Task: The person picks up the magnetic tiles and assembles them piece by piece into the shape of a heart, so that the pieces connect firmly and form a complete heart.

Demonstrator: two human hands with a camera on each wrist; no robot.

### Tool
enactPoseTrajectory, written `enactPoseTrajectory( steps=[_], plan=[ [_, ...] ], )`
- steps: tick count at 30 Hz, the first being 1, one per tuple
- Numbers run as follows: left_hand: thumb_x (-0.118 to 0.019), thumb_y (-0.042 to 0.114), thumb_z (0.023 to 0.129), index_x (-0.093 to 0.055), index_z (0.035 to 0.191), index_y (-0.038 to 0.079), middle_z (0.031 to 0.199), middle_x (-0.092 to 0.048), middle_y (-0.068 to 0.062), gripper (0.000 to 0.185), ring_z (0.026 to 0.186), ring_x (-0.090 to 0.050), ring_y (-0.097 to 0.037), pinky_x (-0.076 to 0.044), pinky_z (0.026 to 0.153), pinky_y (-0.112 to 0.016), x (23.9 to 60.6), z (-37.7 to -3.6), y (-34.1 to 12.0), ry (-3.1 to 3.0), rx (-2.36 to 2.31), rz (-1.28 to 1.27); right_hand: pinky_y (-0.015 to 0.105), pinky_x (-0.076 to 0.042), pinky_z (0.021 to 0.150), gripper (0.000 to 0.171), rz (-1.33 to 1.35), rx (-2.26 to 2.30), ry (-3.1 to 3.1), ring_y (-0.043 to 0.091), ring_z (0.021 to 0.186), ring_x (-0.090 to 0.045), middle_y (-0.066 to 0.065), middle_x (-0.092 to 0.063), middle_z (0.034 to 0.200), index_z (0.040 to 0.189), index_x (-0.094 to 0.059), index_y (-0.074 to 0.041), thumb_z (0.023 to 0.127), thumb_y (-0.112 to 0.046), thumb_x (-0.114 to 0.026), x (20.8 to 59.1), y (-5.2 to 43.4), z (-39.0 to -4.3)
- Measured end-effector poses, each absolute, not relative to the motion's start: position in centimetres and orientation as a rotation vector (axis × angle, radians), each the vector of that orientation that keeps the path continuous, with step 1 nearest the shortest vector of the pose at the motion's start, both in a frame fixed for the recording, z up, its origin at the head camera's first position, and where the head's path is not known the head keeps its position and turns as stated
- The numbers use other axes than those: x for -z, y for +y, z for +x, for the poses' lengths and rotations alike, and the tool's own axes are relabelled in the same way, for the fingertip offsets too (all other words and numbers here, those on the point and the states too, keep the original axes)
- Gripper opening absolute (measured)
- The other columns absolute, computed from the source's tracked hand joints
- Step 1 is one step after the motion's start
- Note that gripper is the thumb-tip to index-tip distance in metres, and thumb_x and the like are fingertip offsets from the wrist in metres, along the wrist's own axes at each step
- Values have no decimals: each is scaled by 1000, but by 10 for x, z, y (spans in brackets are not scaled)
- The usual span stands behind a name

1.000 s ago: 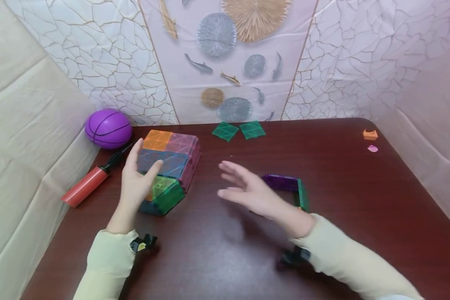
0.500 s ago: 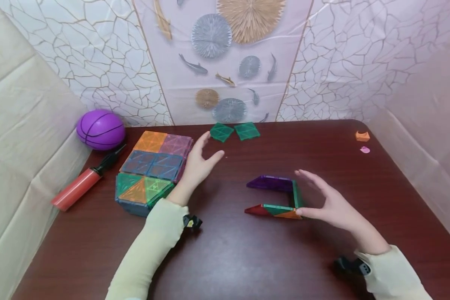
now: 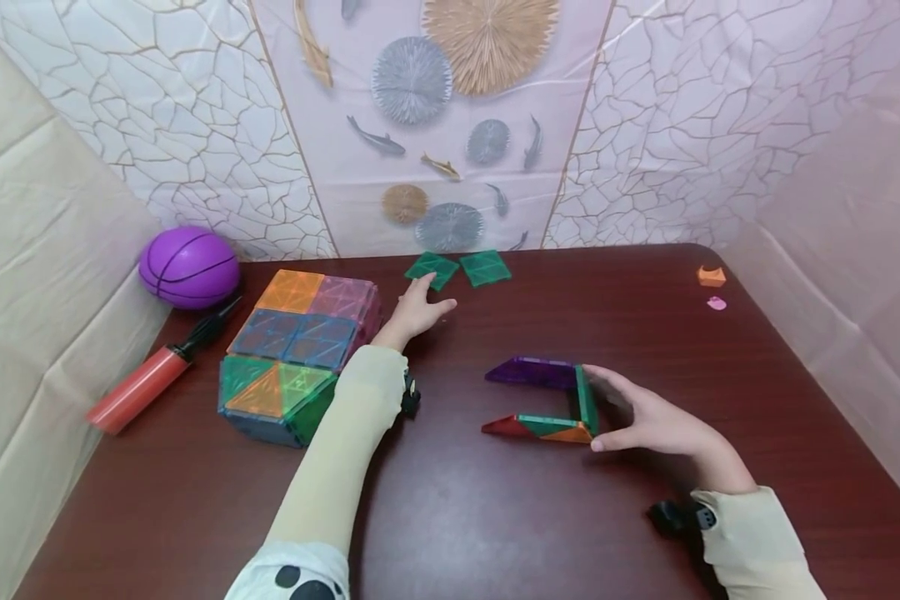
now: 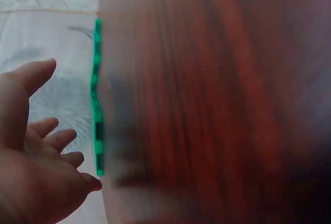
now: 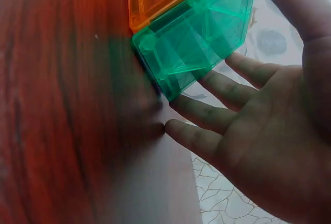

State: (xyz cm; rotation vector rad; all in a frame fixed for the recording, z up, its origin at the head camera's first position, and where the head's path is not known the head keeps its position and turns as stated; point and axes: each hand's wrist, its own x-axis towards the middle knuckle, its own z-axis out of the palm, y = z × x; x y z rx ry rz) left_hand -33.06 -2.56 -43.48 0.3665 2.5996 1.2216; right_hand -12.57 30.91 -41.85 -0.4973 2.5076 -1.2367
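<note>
My left hand (image 3: 417,312) reaches over the back of the table, fingers extended and holding nothing. Its fingertips overlap the nearer of two flat green magnetic tiles (image 3: 486,267) in the head view. Edge-on in the left wrist view, those tiles (image 4: 96,94) form a thin green strip beside the fingers. My right hand (image 3: 656,421) spans the upright green tile (image 3: 587,402) of a small three-sided wall, thumb near its front corner and fairly straight fingers at its back corner. The wall also has a purple tile side (image 3: 536,372) and a red, green and orange side (image 3: 543,428).
Left of my left forearm stands a block built of magnetic tiles (image 3: 292,337). Beyond it are a purple ball (image 3: 189,268) and a red hand pump (image 3: 141,388). Small orange (image 3: 711,276) and pink (image 3: 716,303) pieces lie at the far right.
My left hand has moved from over the tile block rightward and back to the green tiles. My right hand has swung right and closed in on the wall's green side.
</note>
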Motion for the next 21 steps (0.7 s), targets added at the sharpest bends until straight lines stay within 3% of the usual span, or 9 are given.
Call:
enactPoseTrajectory(
  steps=[3,7,13,21],
  plan=[
    [-58,34,96,-21,154,9,160,-17,-13,73,148,-1,-33,-1,115,-59,437,-336,-24,2645,-1046,433,8,-26,98,93,-485,1237,2502,42,139,-28,16,-30,152,152,-23,-14,78,-25,-80,420,310,-127],
    [-56,37,97,-18,155,10,161,-15,-11,75,148,-1,-31,-1,114,-59,437,-339,-22,2662,-838,507,7,-25,98,94,-474,1227,2504,42,139,-28,16,-30,153,151,-24,-13,78,-27,-81,419,310,-127],
    [-56,38,96,-20,154,9,158,-23,-13,74,147,-15,-30,-8,116,-56,429,-330,-23,2679,-745,532,9,-27,99,93,-480,1213,2519,42,137,-31,17,-32,151,151,-25,-12,78,-27,-80,420,310,-127],
    [-65,40,90,-30,151,9,154,-32,-14,77,143,-27,-30,-27,113,-48,413,-297,-29,2667,-477,670,9,-26,99,93,-495,1193,2530,42,137,-31,17,-32,151,151,-24,-11,78,-27,-80,421,309,-129]
  ],
)
